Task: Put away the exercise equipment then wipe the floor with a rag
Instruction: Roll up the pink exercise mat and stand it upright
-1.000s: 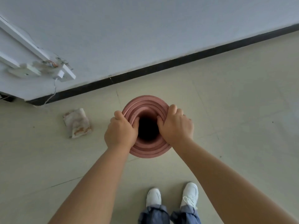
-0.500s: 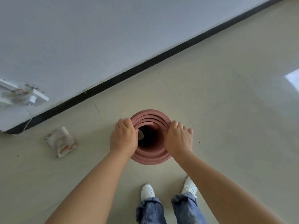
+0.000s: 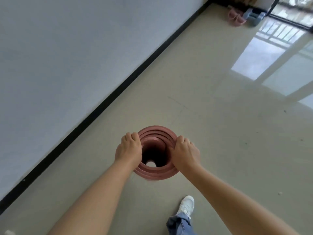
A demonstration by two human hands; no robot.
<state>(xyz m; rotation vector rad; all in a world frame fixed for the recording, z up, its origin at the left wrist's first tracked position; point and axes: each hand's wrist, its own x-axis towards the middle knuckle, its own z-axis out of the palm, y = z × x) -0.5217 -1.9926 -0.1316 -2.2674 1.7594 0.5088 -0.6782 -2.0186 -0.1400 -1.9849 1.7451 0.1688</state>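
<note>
I look straight down into a rolled-up pink exercise mat (image 3: 156, 173) held upright, its coiled layers forming a ring with a dark hollow. My left hand (image 3: 128, 149) grips the roll's left rim, thumb inside. My right hand (image 3: 185, 152) grips the right rim the same way. A small patch of floor shows through the bottom of the hollow. Grey-blue dumbbells (image 3: 254, 16) lie far off at the top right by the wall.
A grey wall with a black baseboard (image 3: 118, 92) runs diagonally on the left. Pink slippers (image 3: 236, 15) sit beside the dumbbells near a glass door (image 3: 293, 12). My white shoe (image 3: 186, 206) steps on the beige tiled floor (image 3: 220, 133).
The view has swung right along the wall as I walk with the mat. The stained rag and the wall fitting have left the view; dumbbells, slippers and the door have appeared.
</note>
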